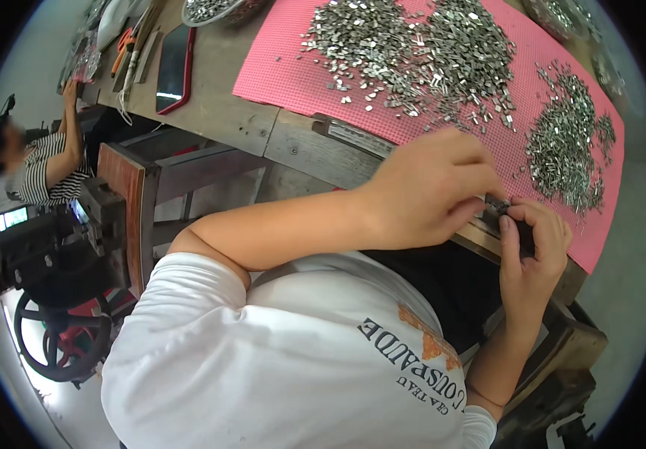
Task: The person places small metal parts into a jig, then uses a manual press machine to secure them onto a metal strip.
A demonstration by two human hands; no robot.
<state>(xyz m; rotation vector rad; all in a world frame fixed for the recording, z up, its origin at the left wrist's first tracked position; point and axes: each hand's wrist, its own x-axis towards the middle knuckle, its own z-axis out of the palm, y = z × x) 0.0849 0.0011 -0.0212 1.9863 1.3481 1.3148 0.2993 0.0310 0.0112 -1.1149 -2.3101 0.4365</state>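
Small metal pieces (499, 203), dark and shiny, sit pinched between the fingertips of both hands at the near edge of the bench (225, 112). The left hand (431, 187) curls over from above, its fingers pressed together on the pieces. The right hand (536, 239) comes up from below, thumb and forefinger closed on the same little cluster. How many pieces the fingers hold cannot be told; they are too small and partly hidden.

Judging by their look, the pieces are light, stiff and hard, probably smooth enough to slip, so a fingertip pinch on the flat sides seems the surest hold. They do not look fragile.

One pink mat (278, 75) covers the far part of the bench. On it lie three loose heaps of the same silvery pieces: one in the middle (368, 45), one just beside it to the right (472, 60), and one well apart near the right edge (570, 142). Each holds far too many to count.

At the bench's far left lie one dark flat phone in a red case (173, 67) and one metal bowl of pieces (210, 9). A second person in a striped top (46, 172) sits at the left.
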